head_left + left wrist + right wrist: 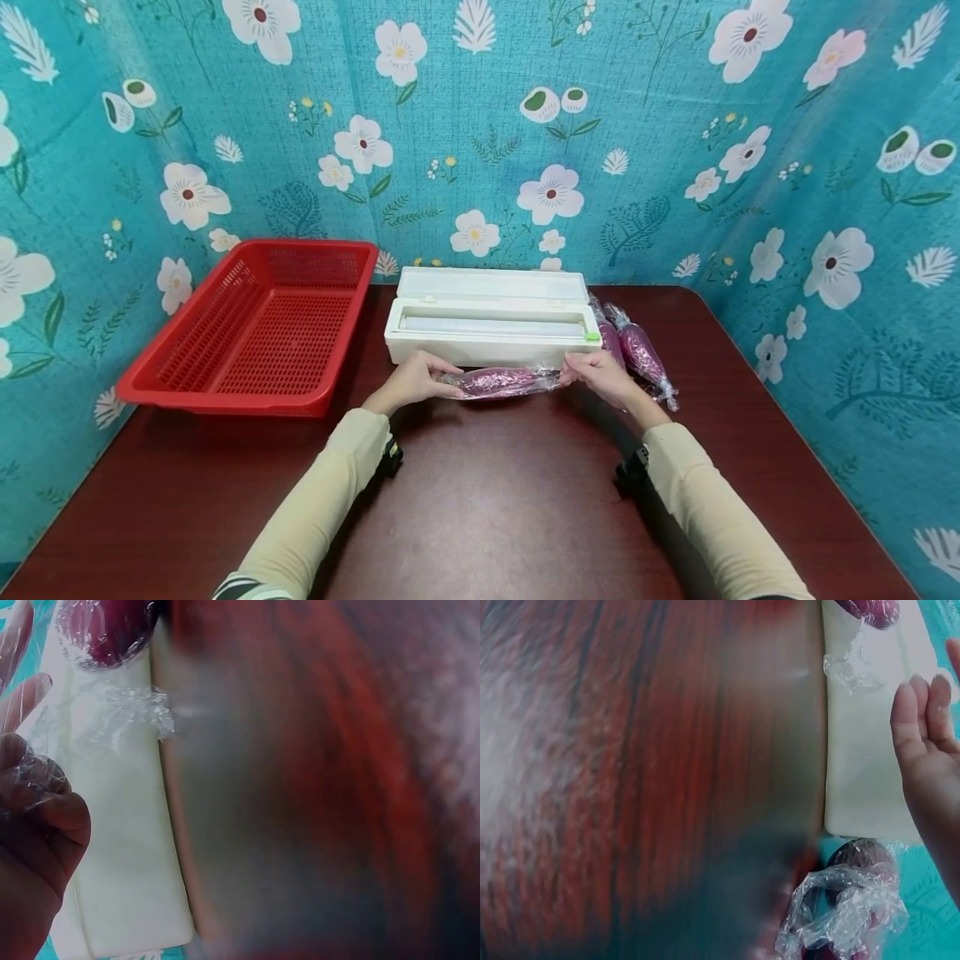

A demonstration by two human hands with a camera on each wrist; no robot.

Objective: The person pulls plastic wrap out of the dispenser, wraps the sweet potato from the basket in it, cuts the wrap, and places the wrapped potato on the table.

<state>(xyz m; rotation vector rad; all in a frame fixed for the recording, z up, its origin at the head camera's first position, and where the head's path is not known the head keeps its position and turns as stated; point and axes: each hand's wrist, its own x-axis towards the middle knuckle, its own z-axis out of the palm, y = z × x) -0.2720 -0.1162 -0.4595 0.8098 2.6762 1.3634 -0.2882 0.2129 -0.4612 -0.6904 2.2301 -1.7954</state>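
A purple, elongated vegetable (501, 382), eggplant-like and wrapped in clear cling film, is held level just in front of a white cling film dispenser (491, 343). My left hand (420, 379) pinches the film at its left end; in the left wrist view, film (37, 776) lies across the curled fingers. At the opposite end, my right hand (600, 375) pinches the film with thumb and index finger in the head view. The right wrist view shows this hand's other fingers (922, 720) loosely extended. Crumpled film (851, 669) hangs from the vegetable there.
The dispenser's clear lid (491, 286) stands raised, showing the film roll (491, 326) and a green slider (592, 337). Two more wrapped purple vegetables (645, 354) lie to its right. A red plastic basket (330, 392) stands at the left. A flowered curtain (480, 150) borders the dark table (487, 500).
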